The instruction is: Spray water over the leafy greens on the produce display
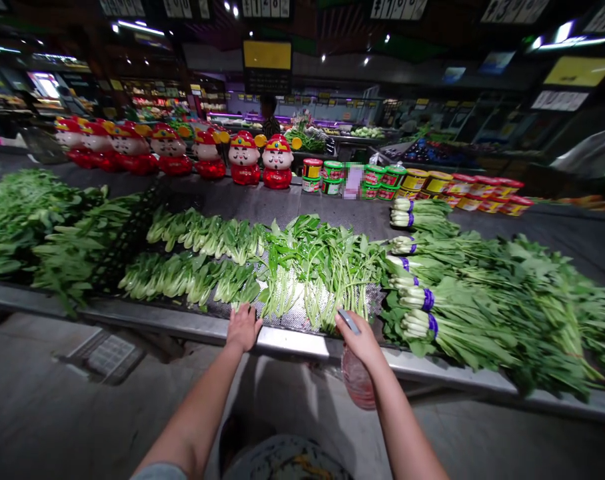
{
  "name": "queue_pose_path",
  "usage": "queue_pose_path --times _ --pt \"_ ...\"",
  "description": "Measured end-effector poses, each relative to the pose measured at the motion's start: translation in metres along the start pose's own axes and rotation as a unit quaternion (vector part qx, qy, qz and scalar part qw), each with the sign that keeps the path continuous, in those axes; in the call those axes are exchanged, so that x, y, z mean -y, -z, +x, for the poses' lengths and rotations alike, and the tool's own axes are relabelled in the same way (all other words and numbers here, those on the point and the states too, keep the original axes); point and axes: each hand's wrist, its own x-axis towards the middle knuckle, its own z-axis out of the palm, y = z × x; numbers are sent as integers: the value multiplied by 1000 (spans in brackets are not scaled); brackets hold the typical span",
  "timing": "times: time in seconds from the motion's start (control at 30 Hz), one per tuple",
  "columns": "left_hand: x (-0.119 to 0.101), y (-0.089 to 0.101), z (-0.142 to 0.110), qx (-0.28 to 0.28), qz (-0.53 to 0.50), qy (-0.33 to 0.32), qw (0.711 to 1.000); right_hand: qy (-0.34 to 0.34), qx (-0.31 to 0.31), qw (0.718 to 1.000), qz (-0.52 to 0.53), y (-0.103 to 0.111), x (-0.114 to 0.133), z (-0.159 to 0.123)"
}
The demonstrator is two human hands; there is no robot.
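My left hand lies with its fingers spread on the metal front edge of the display, by the stem ends of the small bok choy. Wrapped round a clear pinkish ribbed bottle is my right hand. A grey piece sticks out above its thumb side; the bottle's neck is hidden in the palm. Between and beyond the hands, loose leafy stems lie in a row on a perforated metal tray.
On the right lie bundles of greens tied with purple bands. Loose leafy greens are heaped at the left. Red figure-shaped containers and stacked small tubs line the back. A person stands farther off. Price signs hang overhead.
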Motion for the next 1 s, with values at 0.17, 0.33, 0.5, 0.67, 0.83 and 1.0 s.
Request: queue_pose_path --times 0.17,0.33,0.5,0.67,0.83,1.0 --pt "-2 2 -3 -4 -3 -4 1000 -33 24 999 13 -16 -6 -5" --pt "5 6 -6 -17 2 -50 999 0 28 998 48 -28 17 -6" --pt "28 13 -6 -21 -9 -91 996 16 54 996 68 -55 39 -3" --pt "56 19 -5 -14 2 -65 998 -7 78 997 11 -77 43 0" --pt "76 22 -3 -15 15 -57 998 2 71 997 -8 -73 49 4" --pt "86 25 4 -23 6 -53 998 13 38 998 43 -59 65 17"
